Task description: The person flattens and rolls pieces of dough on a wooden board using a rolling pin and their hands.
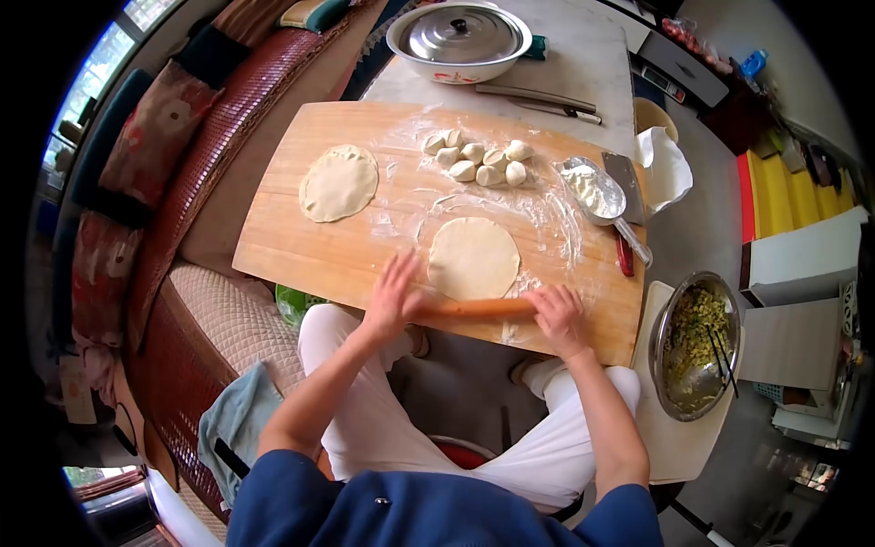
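Observation:
An orange-brown rolling pin [483, 309] lies along the near edge of the wooden board [301, 255], touching the lower rim of a round dough sheet [474, 258]. My left hand [394, 296], its fingers blurred and reaching forward, is over the pin's left end. Over the right end, my right hand [558, 317] curls its fingers down onto the wood. A second round of dough, apparently a stack or filled piece with a lumpy edge [338, 183], rests at the board's left. Several floured dough pieces [489, 174] sit grouped toward the back.
A metal flour scoop [597, 193] and a cleaver [624, 182] with a red handle lie at the board's right. Beyond the right edge stands a steel bowl of chopped greenish-yellow filling [697, 337] with chopsticks. A lidded basin [458, 46] and long knives [538, 98] are behind.

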